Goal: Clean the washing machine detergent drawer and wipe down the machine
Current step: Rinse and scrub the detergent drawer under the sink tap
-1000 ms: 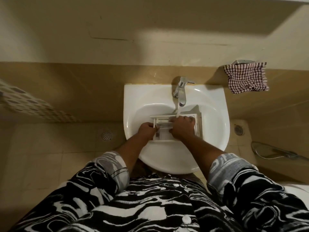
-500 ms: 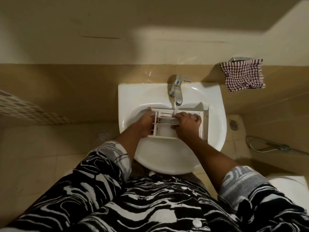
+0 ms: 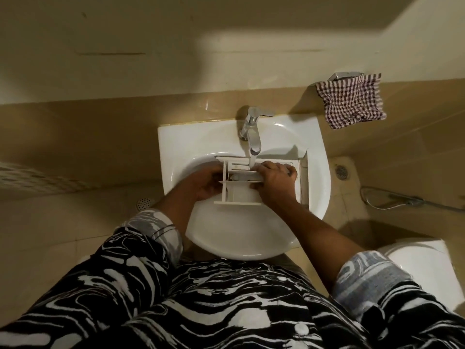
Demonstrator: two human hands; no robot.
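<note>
Your right fingers [image 3: 283,170] are curling down over the middle dividers of the detergent drawer [image 3: 240,197], pressed together and clamping onto the plastic, while your left fingers [image 3: 214,178] are wrapping round the drawer's left end wall. So your right hand [image 3: 273,180] is sitting on top of the drawer and your left hand [image 3: 205,183] is gripping it from the side. The white drawer is lying flat across the basin of the sink [image 3: 191,139], long side running left to right, its far edge right under the faucet [image 3: 251,129]. Water [image 3: 252,161] is running from the spout onto the back of the drawer, just beside your right knuckles. Outward from there, a checked cloth [image 3: 352,102] is hanging on the wall to the right of the sink, a floor drain [image 3: 143,203] is showing down left, and a toilet [image 3: 425,263] is sitting at lower right.
</note>
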